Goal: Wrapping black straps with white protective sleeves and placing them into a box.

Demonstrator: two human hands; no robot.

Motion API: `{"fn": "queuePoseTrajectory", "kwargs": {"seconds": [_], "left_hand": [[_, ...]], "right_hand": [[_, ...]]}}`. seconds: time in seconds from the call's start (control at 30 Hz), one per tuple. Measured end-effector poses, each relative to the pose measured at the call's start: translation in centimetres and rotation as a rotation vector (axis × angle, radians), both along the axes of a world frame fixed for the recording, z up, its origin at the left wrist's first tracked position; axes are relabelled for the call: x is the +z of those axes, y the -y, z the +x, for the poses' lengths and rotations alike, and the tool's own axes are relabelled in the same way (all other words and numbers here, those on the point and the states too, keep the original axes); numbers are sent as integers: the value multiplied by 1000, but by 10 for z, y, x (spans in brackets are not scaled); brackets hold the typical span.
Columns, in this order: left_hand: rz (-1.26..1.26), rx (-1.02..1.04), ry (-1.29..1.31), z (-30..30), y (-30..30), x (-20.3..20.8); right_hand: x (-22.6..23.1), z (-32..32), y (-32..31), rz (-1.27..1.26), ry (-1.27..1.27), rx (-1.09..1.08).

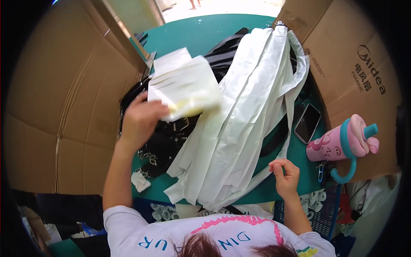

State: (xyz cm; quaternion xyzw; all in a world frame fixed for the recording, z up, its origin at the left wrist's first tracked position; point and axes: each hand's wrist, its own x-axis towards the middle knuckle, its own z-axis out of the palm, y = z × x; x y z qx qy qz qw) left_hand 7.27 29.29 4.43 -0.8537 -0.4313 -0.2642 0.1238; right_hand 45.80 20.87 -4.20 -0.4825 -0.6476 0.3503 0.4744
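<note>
We are holding a white folded piece [182, 83] in our left hand [143, 120], thumb and fingers closing on its near left corner; motion is blurring its lower edge and yellowish patch. Our right hand [286, 177] is curling its fingers together at the edge of a long white strip, and we cannot tell whether it is gripping. Between the hands, a bundle of white fabric strips [239, 120] is lying across the green table [184, 32], with black straps [169, 147] bearing metal fittings sitting just beside the left hand. Beyond the right hand, a dark-screened phone [307, 123] and a pink cup [329, 144] showing cartoon drawings are resting near a cardboard box [346, 38], which is carrying a round emblem, bold dark lettering and smaller characters. Below both hands, our white shirt [201, 233] is displaying blue capitals and a pink figure.
</note>
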Motion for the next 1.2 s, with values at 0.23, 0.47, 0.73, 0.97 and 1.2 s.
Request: {"fn": "queuePoseTrajectory", "kwargs": {"seconds": [0.23, 0.47, 0.73, 0.97, 1.2], "left_hand": [[-71, 75, -107, -68, 140, -91], [-171, 229, 75, -120, 218, -129], [-89, 409, 382, -150, 253, -170], [-326, 322, 38, -117, 221, -138], [-152, 314, 836, -121, 177, -104]], "right_hand": [[-18, -58, 37, -63, 57, 55], [-31, -103, 86, -85, 92, 42], [-41, -130, 103, -108, 165, 15], [-32, -138, 100, -92, 155, 40], [-17, -102, 93, -44, 117, 12]]}}
